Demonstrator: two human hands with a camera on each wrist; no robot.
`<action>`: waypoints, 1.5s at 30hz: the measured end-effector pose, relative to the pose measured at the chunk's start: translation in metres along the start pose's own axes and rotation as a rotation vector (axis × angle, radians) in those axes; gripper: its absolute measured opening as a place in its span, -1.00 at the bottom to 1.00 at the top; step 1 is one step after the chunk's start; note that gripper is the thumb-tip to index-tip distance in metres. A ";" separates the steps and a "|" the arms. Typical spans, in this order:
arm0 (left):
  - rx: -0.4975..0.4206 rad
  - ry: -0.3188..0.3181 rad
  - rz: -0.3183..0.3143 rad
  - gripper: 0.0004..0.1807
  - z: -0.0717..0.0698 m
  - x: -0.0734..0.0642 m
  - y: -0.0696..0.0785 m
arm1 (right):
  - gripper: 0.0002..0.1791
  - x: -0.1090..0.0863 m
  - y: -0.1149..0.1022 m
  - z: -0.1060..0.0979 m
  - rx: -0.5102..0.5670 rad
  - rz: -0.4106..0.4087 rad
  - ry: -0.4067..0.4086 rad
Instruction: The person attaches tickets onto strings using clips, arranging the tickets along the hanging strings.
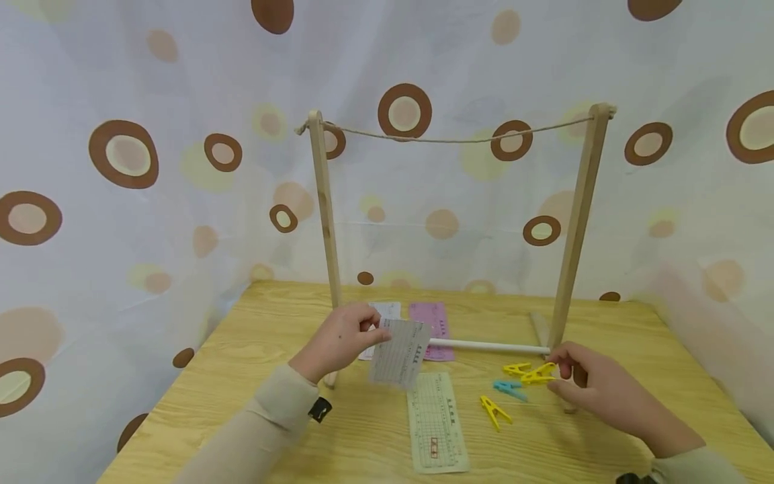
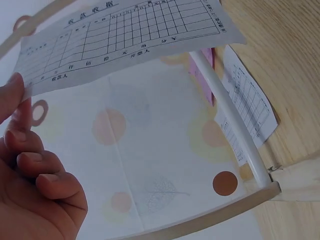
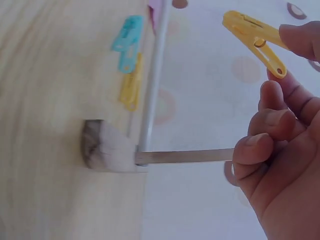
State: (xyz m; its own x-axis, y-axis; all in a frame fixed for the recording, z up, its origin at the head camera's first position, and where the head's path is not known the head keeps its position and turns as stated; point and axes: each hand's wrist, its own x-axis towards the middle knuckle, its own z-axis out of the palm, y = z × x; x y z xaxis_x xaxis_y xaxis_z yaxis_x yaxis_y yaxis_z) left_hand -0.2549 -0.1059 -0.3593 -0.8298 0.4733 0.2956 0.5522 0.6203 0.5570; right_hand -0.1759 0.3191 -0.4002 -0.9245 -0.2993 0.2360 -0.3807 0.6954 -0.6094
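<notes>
Left hand (image 1: 343, 339) pinches a printed grey slip (image 1: 399, 354) by its edge, the paper reaching out past the fingertips; right hand (image 1: 607, 390) grips a yellow clothespin (image 3: 241, 25) between thumb and finger, near a blue clothespin (image 1: 506, 386) on the wood-grain table (image 1: 254, 363). Behind the rope-strung wooden frame (image 1: 578, 228), spotted cloth (image 1: 187, 94) hangs across the room.

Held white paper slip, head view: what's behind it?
Partly visible past the slip: a white paper sheet, a purple paper sheet and a white round rod. Their parts directly behind it are covered there.
</notes>
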 end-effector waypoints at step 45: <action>-0.030 0.111 0.175 -0.80 -0.048 0.104 0.100 | -0.69 0.081 -0.154 -0.173 -0.664 -0.280 0.379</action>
State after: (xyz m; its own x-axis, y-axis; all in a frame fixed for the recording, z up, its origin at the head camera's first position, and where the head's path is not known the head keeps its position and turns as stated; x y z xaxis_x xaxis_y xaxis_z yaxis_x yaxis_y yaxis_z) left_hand -0.2896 -0.0243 -0.2359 -0.7260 0.4994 0.4728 0.6876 0.5149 0.5119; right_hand -0.1956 0.3008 -0.1558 -0.6913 -0.3610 0.6259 -0.4201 0.9056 0.0583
